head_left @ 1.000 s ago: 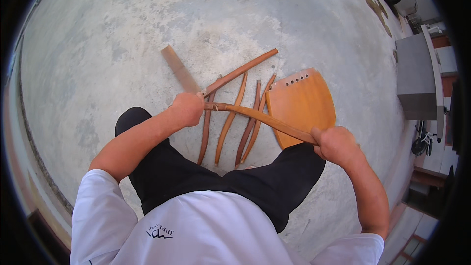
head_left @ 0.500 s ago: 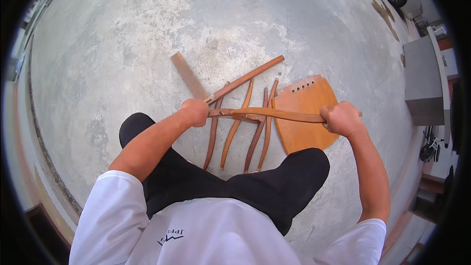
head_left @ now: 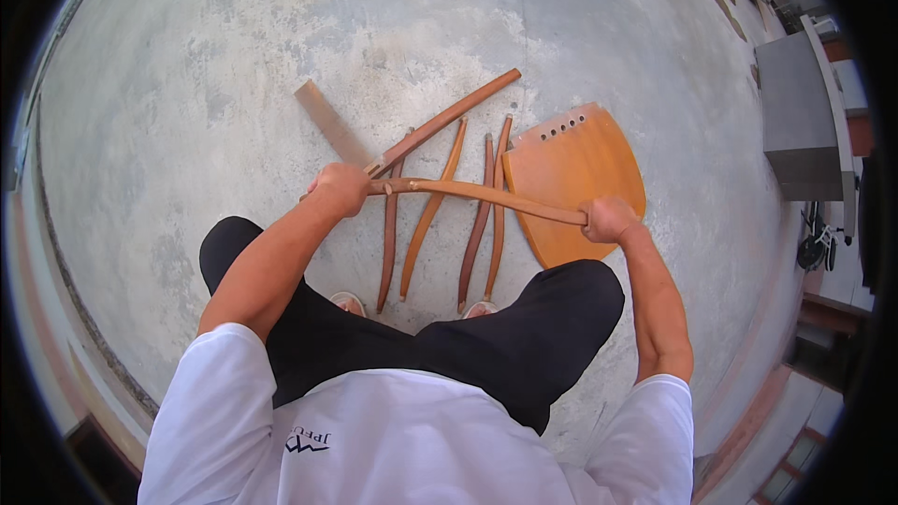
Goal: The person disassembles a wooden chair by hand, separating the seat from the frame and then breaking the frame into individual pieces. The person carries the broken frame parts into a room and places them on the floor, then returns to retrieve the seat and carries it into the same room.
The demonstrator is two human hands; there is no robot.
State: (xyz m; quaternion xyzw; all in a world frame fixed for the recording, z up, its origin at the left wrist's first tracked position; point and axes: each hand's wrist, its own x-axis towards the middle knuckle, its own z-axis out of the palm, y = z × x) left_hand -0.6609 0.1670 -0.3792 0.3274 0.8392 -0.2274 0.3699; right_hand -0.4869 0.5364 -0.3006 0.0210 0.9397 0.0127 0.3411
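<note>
Wooden, brown and gently bowed, the rail (head_left: 472,190) sits over the loose sticks (head_left: 427,215) on the concrete floor (head_left: 271,28), our left hand (head_left: 341,189) closed around it toward one end, our right hand (head_left: 608,220) closed toward the other. We judge it stiff and fairly light, maybe slick where smooth. We'd hold near both ends, clear of the small nub (head_left: 389,189) beside the left hand.

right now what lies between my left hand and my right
In the head view, a curved wooden bar spans from the left hand to the right hand; beneath it, four slim sticks and part of an orange panel lie on the floor.
</note>
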